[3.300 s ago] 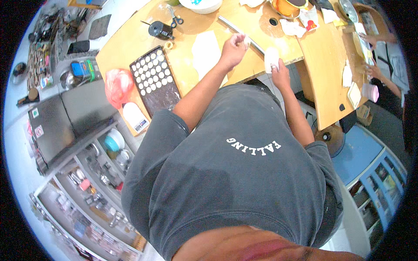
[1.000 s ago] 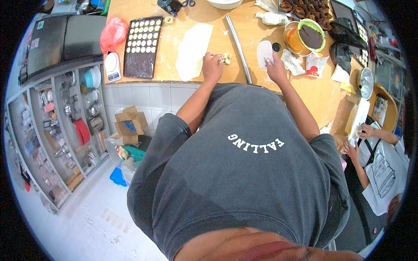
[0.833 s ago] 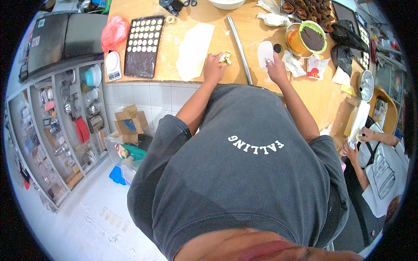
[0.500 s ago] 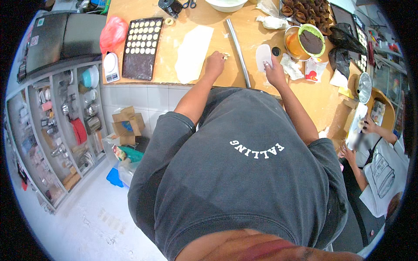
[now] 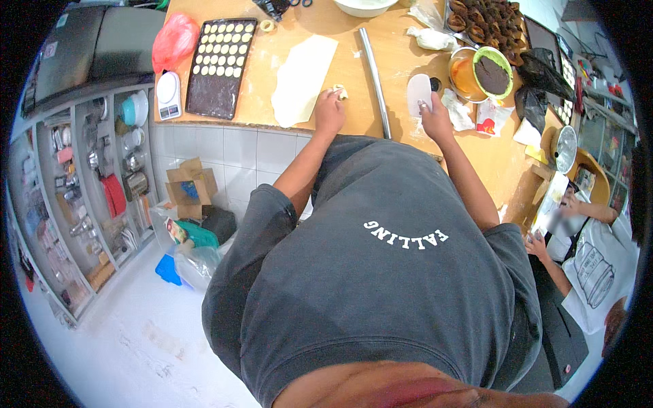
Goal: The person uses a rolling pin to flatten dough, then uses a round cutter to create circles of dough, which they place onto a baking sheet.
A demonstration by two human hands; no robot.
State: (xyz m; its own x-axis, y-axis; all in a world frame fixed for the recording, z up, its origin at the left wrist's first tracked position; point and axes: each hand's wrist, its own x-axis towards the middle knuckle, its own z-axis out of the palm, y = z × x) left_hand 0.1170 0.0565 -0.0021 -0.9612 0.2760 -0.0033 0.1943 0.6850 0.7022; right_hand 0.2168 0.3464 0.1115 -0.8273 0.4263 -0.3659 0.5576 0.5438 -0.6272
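Note:
A small piece of pale dough point(image 5: 340, 91) sits at the fingertips of my left hand point(image 5: 329, 112), which is closed on it just above the tabletop. My right hand point(image 5: 437, 117) grips a translucent white bench scraper point(image 5: 419, 95) by its side, near the table's front edge. Between the two hands lies a long metal rod point(image 5: 372, 78), pointing away from me. Left of my left hand, a thin rolled-out sheet of dough point(image 5: 303, 80) is spread flat, one long edge cut straight. Farther left, a dark baking tray point(image 5: 212, 95) carries rows of small round dough pieces on its far part.
A white kitchen scale point(image 5: 168, 94) and a pink plastic bag point(image 5: 175, 43) stand at the left edge. To the right are a green-rimmed bowl point(image 5: 502, 58) of dark filling, crumpled wrappers point(image 5: 457, 112) and black bags point(image 5: 530, 98). A co-worker point(image 5: 585, 251) sits at the far right.
My left hand has drawn back slightly toward me and the dough sheet, the dough piece now pinched in its fingers. The right hand still holds the scraper; the whole view has shifted a little.

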